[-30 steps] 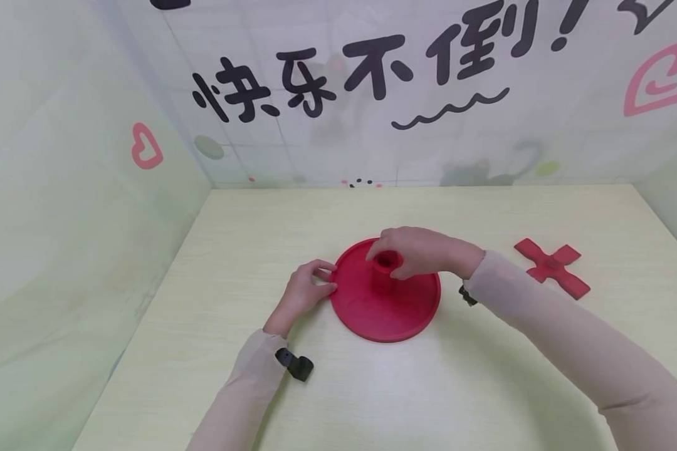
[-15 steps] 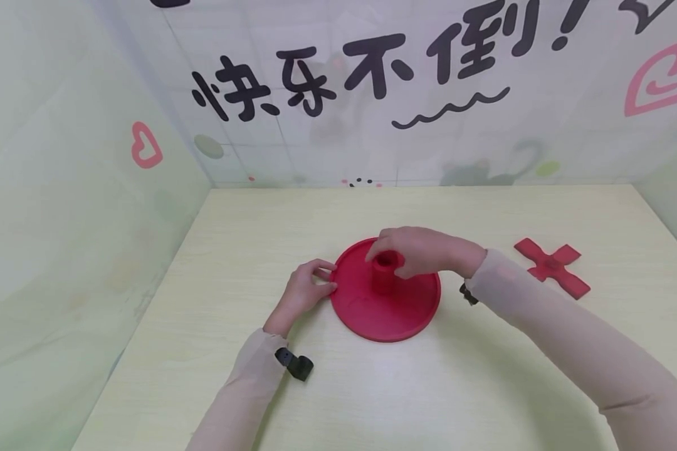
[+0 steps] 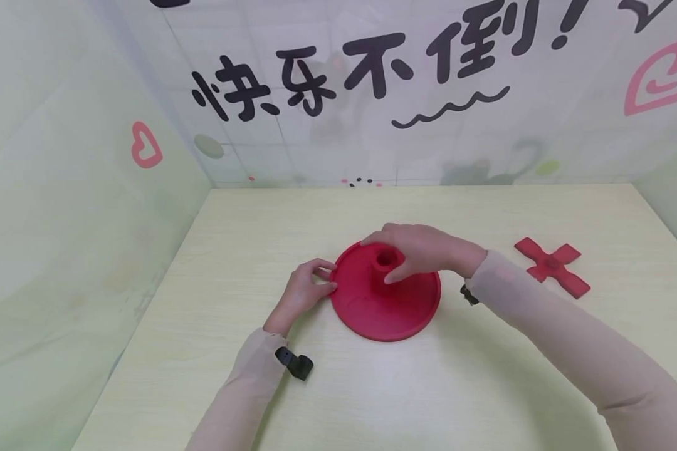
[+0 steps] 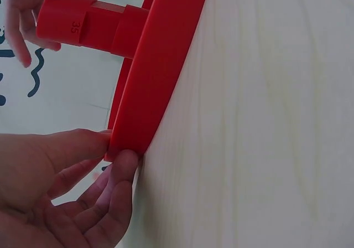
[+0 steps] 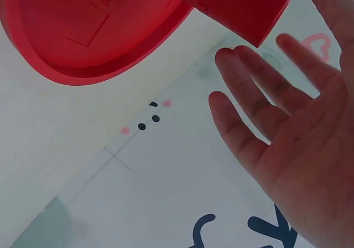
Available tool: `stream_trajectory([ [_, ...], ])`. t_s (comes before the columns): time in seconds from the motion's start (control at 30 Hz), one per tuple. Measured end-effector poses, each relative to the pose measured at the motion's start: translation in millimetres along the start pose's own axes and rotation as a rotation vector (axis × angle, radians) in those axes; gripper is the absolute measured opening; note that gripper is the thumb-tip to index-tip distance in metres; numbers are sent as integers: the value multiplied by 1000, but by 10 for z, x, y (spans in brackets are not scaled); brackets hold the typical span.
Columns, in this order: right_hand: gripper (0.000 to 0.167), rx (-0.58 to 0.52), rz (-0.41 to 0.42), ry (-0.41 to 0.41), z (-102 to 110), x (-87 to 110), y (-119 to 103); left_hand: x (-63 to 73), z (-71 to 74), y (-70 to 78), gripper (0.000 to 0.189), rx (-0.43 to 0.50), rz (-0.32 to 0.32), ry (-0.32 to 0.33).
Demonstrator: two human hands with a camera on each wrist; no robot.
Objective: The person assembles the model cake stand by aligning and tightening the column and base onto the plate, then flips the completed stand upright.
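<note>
Nearest me, two pale long sleeves (image 3: 237,391), a small black device (image 3: 295,363) strapped at the left cuff, another partly showing by the right. Left hand (image 3: 304,288) grips the edge of a round, red, plastic-looking disc with a raised rim (image 3: 383,322), thumb one side, fingers the other; left wrist view makes that pinch plain, head view less so. Disc lies on the pale wood-grain bench (image 3: 372,394), about mid-bench. Standing up from its middle: a red hollow cylindrical tube (image 3: 379,274). Head view shows the open top; left wrist view gives the stepped side and a "35" marked near the end, which head doesn't show. Right hand (image 3: 420,247) is around the tube's upper part, fingers loose and extended, not gripping. From above it looks wrapped close; right wrist view shows a gap between fingers and tube. Thumb contact: can't tell. Same view also catches a small number and a squarish outline on the disc face. Off to the right, well apart, a flat red four-armed cross piece (image 3: 553,263) on the bench, head view only. Behind: whitish back wall (image 3: 316,153), big black characters (image 3: 378,75), wavy line beneath.
</note>
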State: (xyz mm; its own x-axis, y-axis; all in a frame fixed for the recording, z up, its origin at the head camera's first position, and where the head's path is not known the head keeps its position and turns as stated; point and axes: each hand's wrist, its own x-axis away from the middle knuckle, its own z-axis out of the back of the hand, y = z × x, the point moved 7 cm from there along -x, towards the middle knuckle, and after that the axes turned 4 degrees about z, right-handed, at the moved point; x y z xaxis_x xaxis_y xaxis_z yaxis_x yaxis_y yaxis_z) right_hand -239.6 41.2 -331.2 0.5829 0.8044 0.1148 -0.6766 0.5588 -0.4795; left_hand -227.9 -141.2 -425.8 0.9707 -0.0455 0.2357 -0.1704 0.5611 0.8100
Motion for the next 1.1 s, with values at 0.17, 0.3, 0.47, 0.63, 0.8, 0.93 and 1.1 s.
stream_trajectory([
  [0.17,53,-43,74,-34,1,12,-59,-11,-12,-4,31,-14,4,1],
  [0.3,45,-17,26,-15,-2,-5,-38,-11,-16,5,31,-18,5,2],
  [0.47,44,54,-58,-6,-18,-22,-11,-5,-18,35,31,-30,2,7],
  [0.63,48,32,-90,23,57,43,40,-4,-29,51,31,-24,5,2],
  [0.8,47,-97,-102,66,160,194,179,5,-21,51,31,-17,11,6],
  [0.93,42,-131,-158,99,230,380,349,0,-15,40,32,-26,10,7],
  [1.1,40,-113,-221,149,296,693,610,-10,-11,15,32,-42,7,13],
])
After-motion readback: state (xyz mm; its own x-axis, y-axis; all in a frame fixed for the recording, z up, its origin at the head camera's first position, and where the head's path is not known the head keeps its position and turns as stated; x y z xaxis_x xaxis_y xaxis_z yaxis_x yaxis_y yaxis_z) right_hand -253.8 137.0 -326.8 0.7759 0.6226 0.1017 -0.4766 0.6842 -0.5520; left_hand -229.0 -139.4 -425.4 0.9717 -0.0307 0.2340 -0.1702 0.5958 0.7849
